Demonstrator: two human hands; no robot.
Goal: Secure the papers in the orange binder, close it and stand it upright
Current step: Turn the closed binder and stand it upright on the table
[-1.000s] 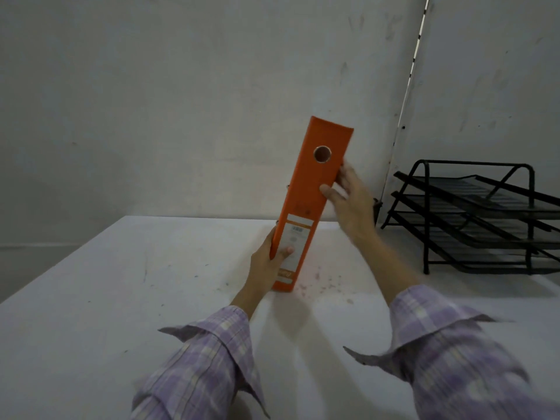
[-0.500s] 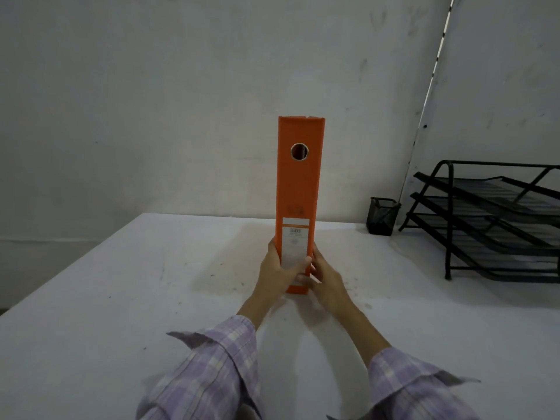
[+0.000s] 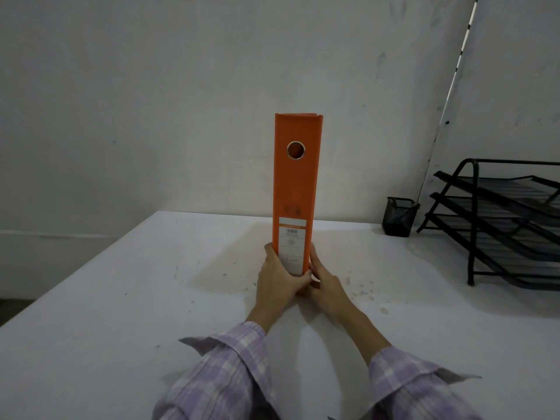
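The orange binder (image 3: 296, 189) stands straight up on the white bench (image 3: 121, 298), closed, its spine facing the person. The left hand (image 3: 277, 277) and right hand (image 3: 325, 281) both wrap its bottom, one on each side, likely so it won't tip.

2 bare hands; lilac-white plaid shirt sleeves (image 3: 230, 374), cuffs unbuttoned, flared open.
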